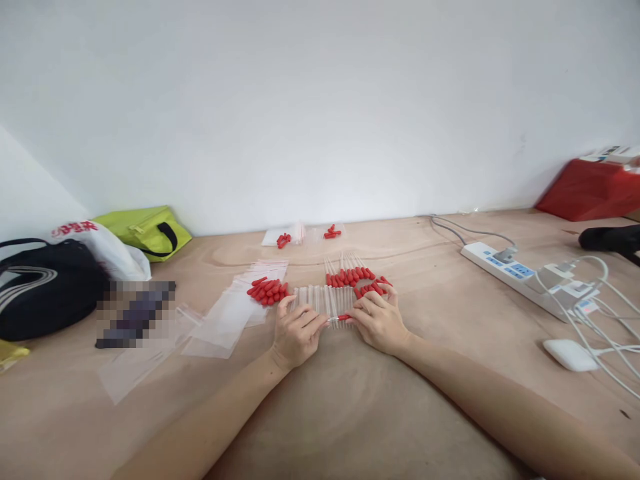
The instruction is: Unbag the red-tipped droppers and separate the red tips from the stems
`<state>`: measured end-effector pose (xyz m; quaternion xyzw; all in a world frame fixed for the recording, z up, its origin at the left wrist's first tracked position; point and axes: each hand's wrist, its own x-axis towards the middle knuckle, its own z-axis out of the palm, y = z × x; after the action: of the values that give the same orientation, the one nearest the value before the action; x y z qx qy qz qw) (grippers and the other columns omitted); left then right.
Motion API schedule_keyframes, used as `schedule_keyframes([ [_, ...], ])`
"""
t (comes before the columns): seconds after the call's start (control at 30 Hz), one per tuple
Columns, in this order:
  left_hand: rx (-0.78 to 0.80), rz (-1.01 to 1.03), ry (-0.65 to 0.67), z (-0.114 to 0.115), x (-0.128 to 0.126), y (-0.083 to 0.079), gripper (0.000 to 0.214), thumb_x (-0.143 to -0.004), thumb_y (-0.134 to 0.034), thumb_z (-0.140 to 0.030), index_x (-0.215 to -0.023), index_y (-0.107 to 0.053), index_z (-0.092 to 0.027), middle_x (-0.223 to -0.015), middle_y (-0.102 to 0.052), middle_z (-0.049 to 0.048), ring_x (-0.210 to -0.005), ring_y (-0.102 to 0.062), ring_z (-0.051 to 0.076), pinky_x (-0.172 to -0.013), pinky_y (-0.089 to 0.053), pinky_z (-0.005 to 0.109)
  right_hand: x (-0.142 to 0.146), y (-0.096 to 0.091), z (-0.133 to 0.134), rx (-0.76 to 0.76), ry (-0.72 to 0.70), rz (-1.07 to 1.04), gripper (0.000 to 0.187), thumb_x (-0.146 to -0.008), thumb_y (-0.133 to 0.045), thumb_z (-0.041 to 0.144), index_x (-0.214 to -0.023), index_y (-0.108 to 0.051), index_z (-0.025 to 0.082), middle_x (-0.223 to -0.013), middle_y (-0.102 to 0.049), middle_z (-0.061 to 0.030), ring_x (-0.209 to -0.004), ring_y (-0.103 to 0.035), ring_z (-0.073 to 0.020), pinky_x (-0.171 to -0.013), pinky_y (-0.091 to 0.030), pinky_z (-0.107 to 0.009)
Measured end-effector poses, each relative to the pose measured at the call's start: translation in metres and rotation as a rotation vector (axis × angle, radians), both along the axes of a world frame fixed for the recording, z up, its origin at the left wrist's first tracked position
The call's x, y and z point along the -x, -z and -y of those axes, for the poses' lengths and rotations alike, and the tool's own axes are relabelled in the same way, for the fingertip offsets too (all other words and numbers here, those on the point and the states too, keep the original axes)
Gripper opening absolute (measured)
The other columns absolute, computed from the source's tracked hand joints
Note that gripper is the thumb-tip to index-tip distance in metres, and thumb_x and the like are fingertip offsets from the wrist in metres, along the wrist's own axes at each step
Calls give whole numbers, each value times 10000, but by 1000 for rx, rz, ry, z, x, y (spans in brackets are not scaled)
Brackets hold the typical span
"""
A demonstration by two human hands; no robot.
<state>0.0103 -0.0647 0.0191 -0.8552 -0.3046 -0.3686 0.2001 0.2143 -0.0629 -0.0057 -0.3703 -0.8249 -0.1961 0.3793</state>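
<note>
My left hand (299, 328) pinches a thin clear glass dropper tube, mostly hidden by the fingers. My right hand (383, 320) closes on a red rubber bulb (344, 318), which meets the tube's end between my hands. Behind them lies a row of bare glass tubes (320, 297). Beyond the right hand are several droppers with red bulbs fitted (350, 275), their glass ends toward the wall. A heap of loose red bulbs (268, 291) sits left of the tubes, beyond my left hand.
Clear zip bags (220, 317) lie at left, near a blurred dark item (137, 313). Small bags of red bulbs (283, 240) rest by the wall. A black bag (45, 287) and lime bag (145, 230) stand left. A power strip (515, 273) with cables is at right.
</note>
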Motion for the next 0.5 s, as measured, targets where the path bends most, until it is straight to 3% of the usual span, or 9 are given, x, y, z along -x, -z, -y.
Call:
schedule_keyframes([
  [0.33, 34, 14, -1, 1, 3, -1, 124, -800, -522, -182, -734, -620, -217, -581, -620, -48, -605, -569, 107, -881, -306, 404, -4, -2, 4, 45, 20, 18, 160, -814, -477, 214, -746, -622, 221, -713, -600, 12, -764, -476, -135, -932, -183, -421],
  [0.5, 87, 127, -132, -9, 21, 6, 143, -819, -492, -200, -757, -620, -190, -635, -615, -2, -623, -562, 125, -709, -411, 314, -21, -5, 0, 69, 155, -123, 166, -826, -475, 241, -752, -620, 212, -750, -611, -3, -785, -501, -141, -906, -207, -386],
])
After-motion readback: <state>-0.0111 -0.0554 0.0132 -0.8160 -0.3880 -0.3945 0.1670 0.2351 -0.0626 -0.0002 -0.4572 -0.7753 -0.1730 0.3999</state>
